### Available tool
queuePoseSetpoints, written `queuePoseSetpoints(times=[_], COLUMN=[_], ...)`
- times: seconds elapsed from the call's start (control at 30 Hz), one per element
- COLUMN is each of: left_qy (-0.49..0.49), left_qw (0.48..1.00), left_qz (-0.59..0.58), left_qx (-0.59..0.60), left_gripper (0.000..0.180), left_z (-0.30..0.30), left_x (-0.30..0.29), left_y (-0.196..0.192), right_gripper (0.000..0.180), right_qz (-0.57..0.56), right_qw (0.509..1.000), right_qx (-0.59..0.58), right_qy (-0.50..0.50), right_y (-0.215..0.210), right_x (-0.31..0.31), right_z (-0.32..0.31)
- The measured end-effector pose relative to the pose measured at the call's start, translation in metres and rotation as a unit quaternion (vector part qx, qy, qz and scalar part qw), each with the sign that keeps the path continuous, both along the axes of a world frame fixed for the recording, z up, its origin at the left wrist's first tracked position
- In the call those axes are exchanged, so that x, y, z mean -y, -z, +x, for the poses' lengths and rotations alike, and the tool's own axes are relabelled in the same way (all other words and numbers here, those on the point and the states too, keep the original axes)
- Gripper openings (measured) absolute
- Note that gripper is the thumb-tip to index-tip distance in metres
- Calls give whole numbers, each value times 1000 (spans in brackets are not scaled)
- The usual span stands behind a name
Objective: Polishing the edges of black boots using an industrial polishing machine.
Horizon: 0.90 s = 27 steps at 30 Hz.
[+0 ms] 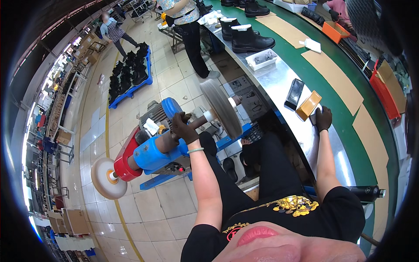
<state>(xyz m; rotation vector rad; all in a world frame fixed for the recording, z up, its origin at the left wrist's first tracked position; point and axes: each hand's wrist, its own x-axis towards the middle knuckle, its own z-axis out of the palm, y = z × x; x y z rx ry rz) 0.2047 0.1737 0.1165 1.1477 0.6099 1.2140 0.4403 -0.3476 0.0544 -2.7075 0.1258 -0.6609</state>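
Resting clenched on the buffing machine, left hand; right hand seemingly grasps an orange tray.

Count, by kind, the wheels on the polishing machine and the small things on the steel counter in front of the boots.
Buffing wheels: 2
Black phone: 1
Small trays, one orange, one white: 2
Total: 5

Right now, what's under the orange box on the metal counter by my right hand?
The orange box rests on the bare shiny metal counter, beside a black phone. The gloved right hand touches a small dark object at its near end. Anything beneath the box is covered.
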Motion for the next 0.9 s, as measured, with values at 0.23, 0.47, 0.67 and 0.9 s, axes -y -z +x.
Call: queuePoseSetpoints(times=[0.23,0.47,0.67,0.9], left_qy=[6,-7,-15,5], left_qw=[1000,999,999,999], left_qz=[-12,-38,-40,-30], left_qx=[3,31,32,14], left_gripper=[33,32,32,32], left_z=[-1,1,2,-1], left_x=[3,4,9,4], left_y=[-5,-8,-11,-5], right_gripper=[39,39,39,41], right_qz=[-14,0,-6,3], right_qw=[1000,1000,1000,1000], right_qx=[-12,-9,-10,-14], right_qy=[5,7,5,7], right_y=[2,-3,0,0], right_x=[2,-2,1,2], right_z=[1,-2,0,-1])
